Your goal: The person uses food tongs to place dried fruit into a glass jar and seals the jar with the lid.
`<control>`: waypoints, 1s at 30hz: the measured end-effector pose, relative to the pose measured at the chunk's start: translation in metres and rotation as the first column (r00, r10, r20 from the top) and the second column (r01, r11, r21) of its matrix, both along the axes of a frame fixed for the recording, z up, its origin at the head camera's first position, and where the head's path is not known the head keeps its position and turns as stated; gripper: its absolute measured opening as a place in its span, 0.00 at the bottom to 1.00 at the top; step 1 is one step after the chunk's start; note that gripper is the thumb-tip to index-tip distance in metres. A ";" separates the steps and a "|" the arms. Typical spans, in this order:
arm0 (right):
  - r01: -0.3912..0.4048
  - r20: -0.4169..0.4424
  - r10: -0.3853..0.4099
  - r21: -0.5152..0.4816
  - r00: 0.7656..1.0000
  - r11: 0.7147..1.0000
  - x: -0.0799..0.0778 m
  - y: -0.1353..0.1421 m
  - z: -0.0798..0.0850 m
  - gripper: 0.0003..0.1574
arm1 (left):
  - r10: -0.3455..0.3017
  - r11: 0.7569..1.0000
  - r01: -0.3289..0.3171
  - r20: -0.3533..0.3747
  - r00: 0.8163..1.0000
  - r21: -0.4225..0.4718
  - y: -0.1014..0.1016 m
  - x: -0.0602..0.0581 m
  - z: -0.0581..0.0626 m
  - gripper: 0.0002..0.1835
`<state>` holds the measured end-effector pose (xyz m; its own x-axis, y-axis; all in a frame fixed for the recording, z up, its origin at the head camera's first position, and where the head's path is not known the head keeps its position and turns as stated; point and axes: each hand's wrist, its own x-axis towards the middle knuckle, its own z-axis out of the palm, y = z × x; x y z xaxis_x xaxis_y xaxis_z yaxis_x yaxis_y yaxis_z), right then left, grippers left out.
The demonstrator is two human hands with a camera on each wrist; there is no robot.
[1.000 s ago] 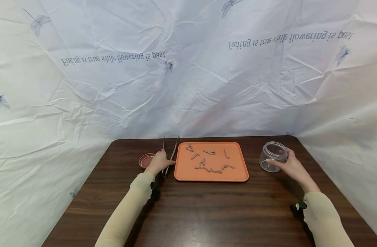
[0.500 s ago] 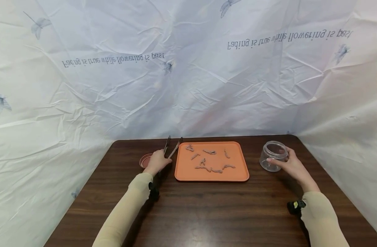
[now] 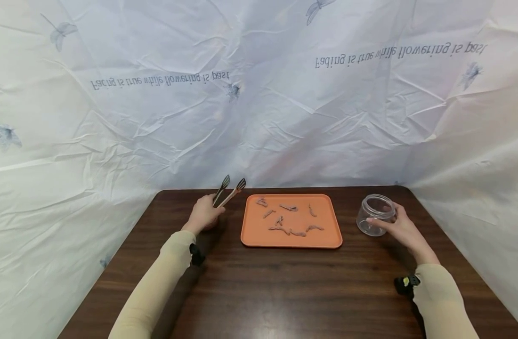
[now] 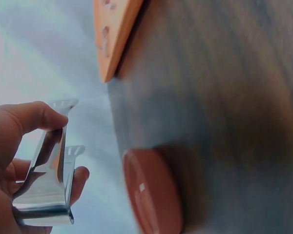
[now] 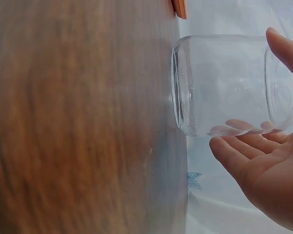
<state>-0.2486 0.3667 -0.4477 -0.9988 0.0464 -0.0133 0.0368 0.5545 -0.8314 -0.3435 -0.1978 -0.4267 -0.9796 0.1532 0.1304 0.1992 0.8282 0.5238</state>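
Metal tongs (image 3: 225,193) with slotted tips are gripped in my left hand (image 3: 203,212), raised left of the tray. In the left wrist view, the thumb lies on one arm of the tongs (image 4: 46,183) and fingers on the other; the tips stand apart. Below that hand a round reddish-brown lid (image 4: 166,187) lies on the table, mostly hidden in the head view. My right hand (image 3: 405,229) holds a clear, lidless jar (image 3: 371,221) upright at the right, thumb and fingers on opposite sides. Between the hands, an orange tray (image 3: 252,238) carries several brownish, thin, twisted pieces (image 3: 288,207).
The dark wooden table (image 3: 284,292) stretches in front of the tray. A pale printed sheet (image 3: 276,117) hangs behind the table and along both sides, close to its back edge.
My left hand has lifted the tongs and moved left, over the lid, with the slotted tips now turned up and away. The right hand and jar stay in place.
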 end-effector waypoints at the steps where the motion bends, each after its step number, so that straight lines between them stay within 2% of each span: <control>1: 0.002 0.001 -0.002 0.000 1.000 1.000 0.000 0.000 0.000 0.74 | -0.005 1.000 0.005 -0.008 1.000 -0.011 -0.002 0.000 0.004 0.31; 5: 0.002 0.000 -0.002 0.005 1.000 1.000 0.000 0.001 0.000 0.75 | -0.044 0.997 0.042 -0.038 0.998 -0.060 -0.006 -0.001 0.018 0.32; 8: -0.003 -0.001 0.003 0.008 1.000 1.000 0.002 0.002 0.001 0.74 | -0.081 0.994 0.077 -0.053 0.995 -0.080 -0.008 -0.002 0.024 0.32; 12: -0.012 0.013 0.012 0.032 1.000 0.999 0.003 0.002 0.000 0.75 | -0.122 0.987 0.115 -0.064 0.990 -0.110 -0.007 0.001 0.026 0.33; 19: -0.035 0.015 0.034 0.044 0.999 0.998 0.003 0.002 -0.001 0.74 | -0.156 0.976 0.149 -0.030 0.987 -0.156 0.002 0.012 0.029 0.36; 24: -0.037 0.015 0.037 0.050 0.999 0.998 0.003 0.002 0.000 0.74 | -0.189 0.971 0.184 -0.017 0.982 -0.155 0.008 0.016 0.034 0.36; 30: -0.047 0.022 0.046 0.052 0.999 0.998 0.004 0.002 0.001 0.74 | -0.216 0.968 0.213 -0.006 0.976 -0.136 0.010 0.014 0.038 0.36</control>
<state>-0.2449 0.3689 -0.4464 -0.9995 0.0015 -0.0328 0.0272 0.5987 -0.8005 -0.3292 -0.1880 -0.3889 -0.9193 0.3766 0.1145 0.3893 0.8271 0.4054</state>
